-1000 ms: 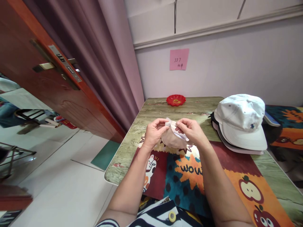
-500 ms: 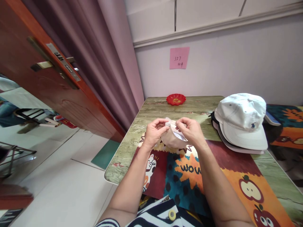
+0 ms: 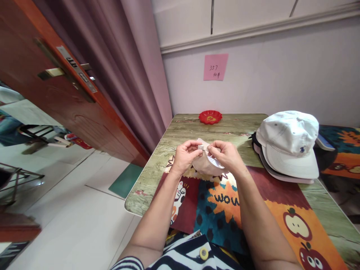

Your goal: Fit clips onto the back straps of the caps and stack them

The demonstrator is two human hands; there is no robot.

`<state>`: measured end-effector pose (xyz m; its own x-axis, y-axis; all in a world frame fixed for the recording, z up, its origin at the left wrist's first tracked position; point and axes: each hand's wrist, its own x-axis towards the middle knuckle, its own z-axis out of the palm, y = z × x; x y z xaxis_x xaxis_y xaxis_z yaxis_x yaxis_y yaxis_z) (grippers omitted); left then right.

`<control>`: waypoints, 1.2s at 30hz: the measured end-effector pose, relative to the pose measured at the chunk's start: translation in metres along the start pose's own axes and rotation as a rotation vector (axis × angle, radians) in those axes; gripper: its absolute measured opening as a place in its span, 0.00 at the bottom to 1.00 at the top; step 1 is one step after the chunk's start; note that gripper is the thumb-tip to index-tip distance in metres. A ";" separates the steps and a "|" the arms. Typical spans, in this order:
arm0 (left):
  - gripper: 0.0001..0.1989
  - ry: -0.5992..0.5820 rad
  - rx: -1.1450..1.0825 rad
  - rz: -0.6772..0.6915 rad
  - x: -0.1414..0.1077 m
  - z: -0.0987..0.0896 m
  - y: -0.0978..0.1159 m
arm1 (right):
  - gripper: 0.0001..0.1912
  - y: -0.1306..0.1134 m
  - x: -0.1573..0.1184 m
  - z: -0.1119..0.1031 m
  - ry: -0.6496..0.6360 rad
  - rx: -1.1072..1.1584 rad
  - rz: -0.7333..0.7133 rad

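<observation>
A light beige cap (image 3: 206, 165) is between my hands above the patterned mat (image 3: 202, 210), its inside partly showing. My left hand (image 3: 186, 154) pinches the end of the cap's strap at a small pale buckle or tab. My right hand (image 3: 225, 153) pinches the same strap just to the right, thumb against index finger. The two sets of fingertips are close together with a short piece of strap between them. To the right, a white cap (image 3: 289, 135) with a small blue logo rests on top of other caps in a stack.
A red scalloped dish (image 3: 210, 117) sits at the back of the wooden-patterned table (image 3: 236, 131). A pink note (image 3: 215, 66) is on the wall. An open brown door (image 3: 70, 112) and a purple curtain (image 3: 140, 75) stand at the left.
My right fingertips have come slightly nearer to my left ones, and the strap between them shows differently. The view has shifted a little. Both hands still pinch the beige cap.
</observation>
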<state>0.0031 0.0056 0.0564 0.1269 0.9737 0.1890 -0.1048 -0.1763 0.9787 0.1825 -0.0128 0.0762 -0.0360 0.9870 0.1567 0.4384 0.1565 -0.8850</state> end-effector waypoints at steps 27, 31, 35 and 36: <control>0.13 -0.098 0.126 0.085 -0.004 -0.006 0.009 | 0.13 0.001 -0.002 -0.007 -0.063 -0.029 -0.041; 0.12 -0.110 0.153 0.102 -0.004 -0.007 0.007 | 0.13 0.004 0.000 -0.007 -0.085 0.011 -0.020; 0.12 -0.108 0.209 0.128 -0.004 -0.008 0.007 | 0.13 0.006 0.000 -0.005 -0.103 0.070 -0.019; 0.12 -0.108 0.220 0.135 -0.004 -0.008 0.007 | 0.13 0.005 0.000 -0.004 -0.099 0.065 -0.018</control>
<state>-0.0062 0.0016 0.0624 0.2321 0.9202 0.3151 0.0872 -0.3423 0.9355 0.1887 -0.0124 0.0736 -0.1330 0.9823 0.1321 0.3777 0.1735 -0.9095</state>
